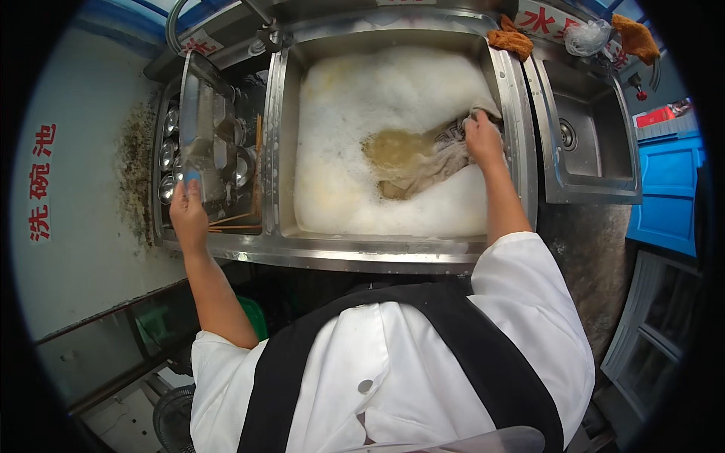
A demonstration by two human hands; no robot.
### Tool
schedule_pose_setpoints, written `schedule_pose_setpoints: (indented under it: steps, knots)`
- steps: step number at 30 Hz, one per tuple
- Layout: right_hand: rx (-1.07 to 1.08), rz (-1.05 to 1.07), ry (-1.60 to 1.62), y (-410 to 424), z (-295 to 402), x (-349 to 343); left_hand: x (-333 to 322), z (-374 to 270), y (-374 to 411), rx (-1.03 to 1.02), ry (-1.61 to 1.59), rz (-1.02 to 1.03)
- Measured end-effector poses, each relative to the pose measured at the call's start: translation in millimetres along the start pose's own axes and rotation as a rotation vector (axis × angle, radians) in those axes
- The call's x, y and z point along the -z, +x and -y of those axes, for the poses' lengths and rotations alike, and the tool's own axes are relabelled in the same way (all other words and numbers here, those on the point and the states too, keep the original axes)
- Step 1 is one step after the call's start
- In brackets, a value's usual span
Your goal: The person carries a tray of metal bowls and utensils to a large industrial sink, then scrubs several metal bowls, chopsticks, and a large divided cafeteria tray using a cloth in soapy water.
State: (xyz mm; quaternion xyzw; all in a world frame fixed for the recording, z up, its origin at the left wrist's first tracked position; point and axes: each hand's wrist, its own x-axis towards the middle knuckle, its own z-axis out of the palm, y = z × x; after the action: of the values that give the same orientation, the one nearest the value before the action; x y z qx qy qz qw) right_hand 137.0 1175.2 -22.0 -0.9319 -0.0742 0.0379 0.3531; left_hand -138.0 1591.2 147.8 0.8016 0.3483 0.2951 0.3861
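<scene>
My left hand (188, 218) grips the near end of a rectangular metal pan (195, 122), tilted up over the left basin (271, 195). My right hand (484, 139) holds one end of a wet grey-beige cloth (436, 170) at the right side of the middle sink (524, 187). The cloth's other end trails into cloudy water in a gap in the thick white foam (362, 85). Foam hides whatever else lies in that sink. Several shiny metal bowls (167, 156) sit in the left basin, partly behind the pan, along with wooden chopsticks (259, 164).
To the right stands a smaller steel sink (592, 153) with a drain. Orange-brown cloths (511, 41) and a crumpled clear plastic bag (588, 37) lie along the back ledge. A faucet (272, 37) rises behind the left basin; a blue cabinet (665, 198) is at far right.
</scene>
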Motion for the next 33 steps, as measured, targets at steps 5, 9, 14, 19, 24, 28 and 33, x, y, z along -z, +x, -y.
schedule_pose_setpoints:
  steps: [5,9,14,19,24,28,33]
  knots:
    - [-0.133,0.566,-0.469,-15,-76,-87,-76,20,5,-0.566,0.573,0.009]
    - [-0.330,0.916,-0.552,-20,-81,-118,-175,32,-42,-0.577,0.392,0.378]
    - [-0.448,0.968,-0.568,-17,-123,-155,-315,107,-109,-0.093,0.538,0.932]
    - [-0.555,0.957,-0.566,-10,-175,-167,-390,94,-133,0.375,0.555,1.044]
    - [-0.473,0.949,-0.580,-4,-167,-154,-373,60,-121,0.296,0.752,1.071]
    - [-0.284,0.912,-0.659,12,-116,-135,-380,70,-109,0.688,0.596,0.832]
    - [-0.436,0.546,0.117,21,-49,-68,-332,42,-82,0.419,0.044,0.564]
